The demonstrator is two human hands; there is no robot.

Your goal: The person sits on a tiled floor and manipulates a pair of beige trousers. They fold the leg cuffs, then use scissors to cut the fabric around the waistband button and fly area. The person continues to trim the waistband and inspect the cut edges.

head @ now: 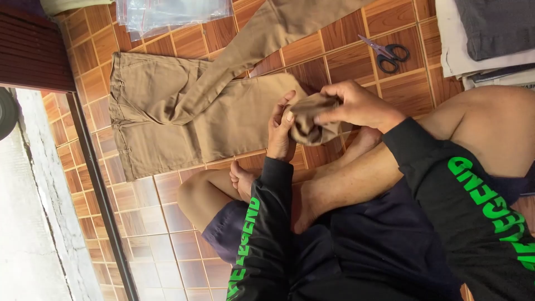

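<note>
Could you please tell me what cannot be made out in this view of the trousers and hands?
- Trouser hem: head view, bunched between left hand and right hand.
- Other trouser leg: cut off by top edge.
- Folded cloth pile: cut off at right corner.
</note>
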